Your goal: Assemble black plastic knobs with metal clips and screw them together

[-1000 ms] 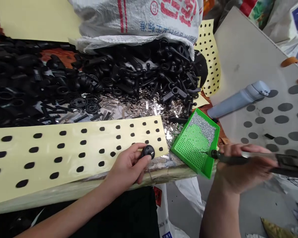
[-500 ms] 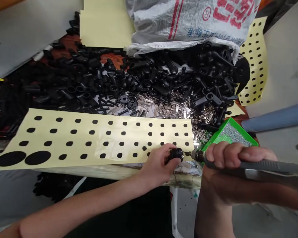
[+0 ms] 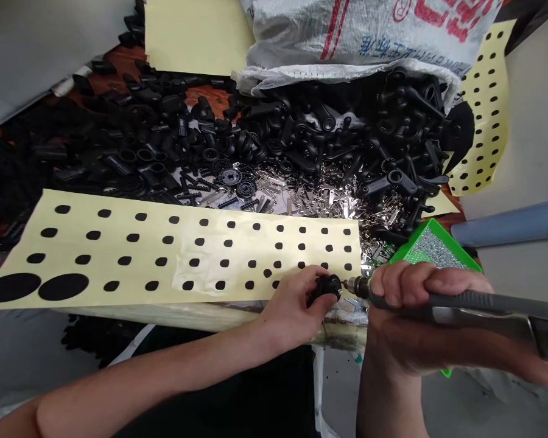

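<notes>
Left hand (image 3: 292,308) pinches a small black plastic part (image 3: 329,288), right hand (image 3: 415,328) wraps a grey handheld rotary tool (image 3: 477,306) with its bit right up against it. Green tray (image 3: 442,243) of silver bits just beside, yellow dotted sheet (image 3: 164,255) behind, then heaps of black plastic parts (image 3: 301,140)

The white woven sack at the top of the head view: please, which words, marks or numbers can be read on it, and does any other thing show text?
White woven sack: "R" inside a red circle.
Large red Chinese characters: cut off by the picture edge, not readable.
Line of blue Chinese characters: too small and tilted to read surely.
Grey rotary tool and black plastic knob: no readable text.
</notes>
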A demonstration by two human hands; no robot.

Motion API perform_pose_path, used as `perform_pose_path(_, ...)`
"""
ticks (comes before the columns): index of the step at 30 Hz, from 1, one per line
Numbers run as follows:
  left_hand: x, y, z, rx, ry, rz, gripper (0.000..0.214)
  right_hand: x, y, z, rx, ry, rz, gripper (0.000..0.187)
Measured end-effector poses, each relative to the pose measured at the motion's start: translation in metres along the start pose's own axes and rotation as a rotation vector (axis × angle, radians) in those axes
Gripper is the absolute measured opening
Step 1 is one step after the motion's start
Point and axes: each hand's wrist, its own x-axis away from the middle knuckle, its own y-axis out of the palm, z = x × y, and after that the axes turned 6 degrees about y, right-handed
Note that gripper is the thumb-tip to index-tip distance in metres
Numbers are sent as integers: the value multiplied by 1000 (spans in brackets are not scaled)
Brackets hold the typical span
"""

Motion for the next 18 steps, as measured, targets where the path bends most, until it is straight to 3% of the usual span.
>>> perform_pose_path(7,-1,0,-5,-48,54,33,21,2,1,2,12,10,-17,54)
perform_pose_path(13,-1,1,-9,-51,15,51,25,3,4,7,-23,97,-33,44)
perform_pose_path(18,0,-1,-12,-74,82,38,24,6,13,10,-27,119,46,42)
